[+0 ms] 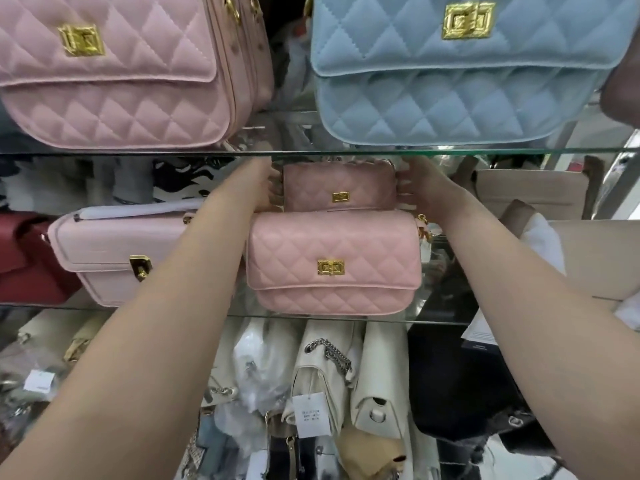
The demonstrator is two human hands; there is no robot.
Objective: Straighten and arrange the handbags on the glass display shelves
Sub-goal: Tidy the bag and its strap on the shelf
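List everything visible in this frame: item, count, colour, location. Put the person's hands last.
large quilted bag: 1, pink, top shelf left
blue quilted bag: 1, light blue, top shelf right
rear quilted bag: 1, pink, middle shelf, back, between both hands
front quilted bag: 1, pink, middle shelf, front
smooth flap bag: 1, pale pink, middle shelf left
red bag: 1, far left
glass shelf: 2 seen, clear
cream bags: several, below, wrapped
left hand: on rear bag's left end
right hand: on its right end
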